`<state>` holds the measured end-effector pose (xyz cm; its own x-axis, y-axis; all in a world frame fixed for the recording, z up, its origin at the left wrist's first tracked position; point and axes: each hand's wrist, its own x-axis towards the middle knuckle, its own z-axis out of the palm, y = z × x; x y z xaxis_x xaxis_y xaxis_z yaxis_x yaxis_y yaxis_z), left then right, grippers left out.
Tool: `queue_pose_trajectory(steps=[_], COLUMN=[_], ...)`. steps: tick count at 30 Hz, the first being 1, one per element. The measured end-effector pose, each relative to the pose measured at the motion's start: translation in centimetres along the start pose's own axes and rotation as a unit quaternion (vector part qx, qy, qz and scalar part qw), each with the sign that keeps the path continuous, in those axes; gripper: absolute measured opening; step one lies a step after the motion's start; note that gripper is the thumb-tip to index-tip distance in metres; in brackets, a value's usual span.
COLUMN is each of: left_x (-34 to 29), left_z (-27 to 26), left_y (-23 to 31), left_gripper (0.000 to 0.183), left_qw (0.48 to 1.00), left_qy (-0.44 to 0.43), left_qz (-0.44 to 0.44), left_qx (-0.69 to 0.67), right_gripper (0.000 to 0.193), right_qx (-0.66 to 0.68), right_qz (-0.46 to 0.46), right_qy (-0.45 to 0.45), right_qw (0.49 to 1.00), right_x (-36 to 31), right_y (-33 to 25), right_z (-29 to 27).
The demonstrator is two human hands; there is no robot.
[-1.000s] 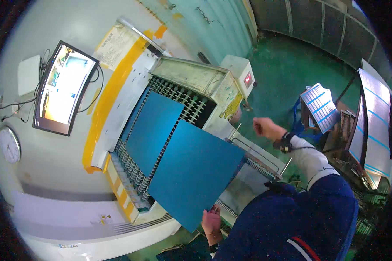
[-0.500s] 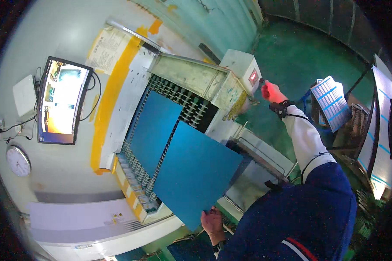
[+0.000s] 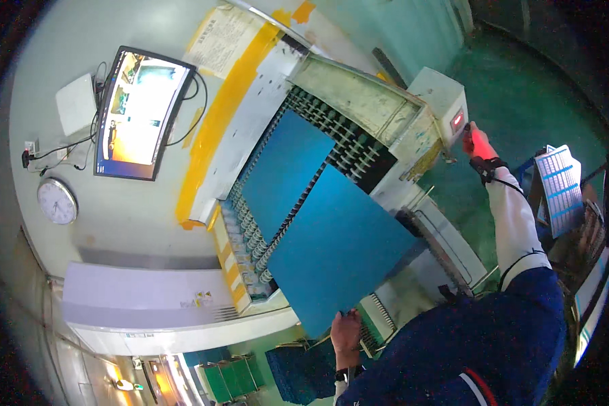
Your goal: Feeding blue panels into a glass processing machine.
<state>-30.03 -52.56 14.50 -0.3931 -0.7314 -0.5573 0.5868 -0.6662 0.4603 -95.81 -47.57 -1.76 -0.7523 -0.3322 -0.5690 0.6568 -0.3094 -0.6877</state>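
Note:
A large blue panel (image 3: 338, 250) lies partly on the roller bed of a machine, its near part sticking out past the edge. My left hand (image 3: 346, 333) is closed on this panel's near edge. Ahead of it on the rollers (image 3: 342, 145) rests a second blue panel (image 3: 287, 176), with a narrow gap between the two. My right arm reaches out to a pale control box (image 3: 436, 101) with a lit red display. At the box's side, the fingers of my right hand (image 3: 478, 143) are closed around a small dark knob (image 3: 467, 128).
A monitor (image 3: 142, 111) and a round clock (image 3: 57, 201) are on the wall at left. A long white cabinet-like unit (image 3: 149, 294) extends along the machine's left side. Right of my arm stands a rack of white panels with blue strips (image 3: 560, 186). Green and dark stacks (image 3: 230, 379) sit below.
My view has shifted, so the scene sits farther right and higher. Both hands keep their places, the left on the panel edge and the right at the control box. The panels look unmoved.

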Motion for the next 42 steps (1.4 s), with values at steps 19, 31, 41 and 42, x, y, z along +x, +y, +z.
queue_pose_trajectory(steps=[19,31,41,42], left_x=[1.7,3.3,4.1,4.4], left_z=[2.3,3.9,4.0,3.7], left_y=[1.2,1.8,3.3,3.5], left_gripper=[0.020,0.017,0.019,0.020], left_qw=[0.996,0.993,0.994,0.993], left_qy=[0.023,-0.025,-0.015,-0.023], left_qz=[0.044,0.064,0.061,0.053], left_qx=[0.073,0.095,0.093,0.105], right_gripper=[0.036,0.040,0.040,0.040], right_qx=[0.028,0.029,0.062,0.048], right_qz=[0.015,-0.025,-0.013,-0.013], right_qy=[-0.005,-0.065,-0.016,-0.015], right_qw=[0.999,0.997,0.998,0.999], right_x=[0.3,0.6,0.1,0.3], right_y=[-0.2,-0.2,-0.2,-0.1], right_z=[-0.1,-1.3,-0.4,-0.5])
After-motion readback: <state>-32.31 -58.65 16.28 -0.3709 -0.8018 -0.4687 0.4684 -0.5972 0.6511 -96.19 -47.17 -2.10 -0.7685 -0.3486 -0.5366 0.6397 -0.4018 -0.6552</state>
